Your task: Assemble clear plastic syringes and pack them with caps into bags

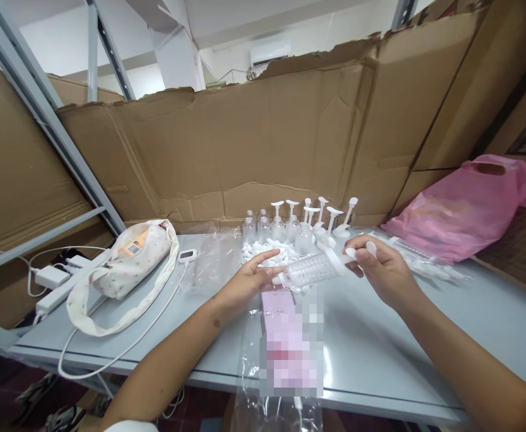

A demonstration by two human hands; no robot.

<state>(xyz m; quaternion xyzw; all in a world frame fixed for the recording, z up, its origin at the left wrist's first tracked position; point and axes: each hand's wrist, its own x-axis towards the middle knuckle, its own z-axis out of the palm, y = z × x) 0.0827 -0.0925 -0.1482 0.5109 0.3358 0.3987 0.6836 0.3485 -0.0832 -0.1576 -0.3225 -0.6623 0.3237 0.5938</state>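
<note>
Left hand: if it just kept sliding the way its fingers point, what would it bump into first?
The clear bottle, whose end it already touches. The left hand points rightward along it, so next would probably come the right hand gripping the other end.
</note>
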